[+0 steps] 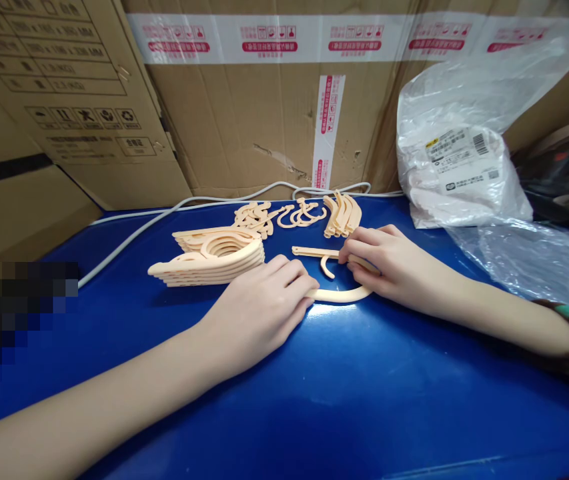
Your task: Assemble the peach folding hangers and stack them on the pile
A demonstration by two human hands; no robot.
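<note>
Between my hands lies a cream plastic clothes hanger (339, 295), its curved arm nearest me and a straight bar and small hook beyond. My left hand (264, 300) is closed on the left end of the curved arm, its fingertips partly hidden. At the other end, my right hand (387, 263) is closed over the join of the bar and the curved arm, covering it. Just left of my left hand sits a stack of cream hangers (214, 260). Behind my hands are a pile of small cream pieces (254, 217), several loose hooks (301, 213) and a bundle of curved arms (343, 213).
All this rests on a blue tabletop (339, 400). Cardboard boxes (244, 113) stand along the back and left. A white cable (139, 230) runs across the rear. A clear plastic bag with a label (464, 160) stands at the back right. A pixelated patch covers the left edge.
</note>
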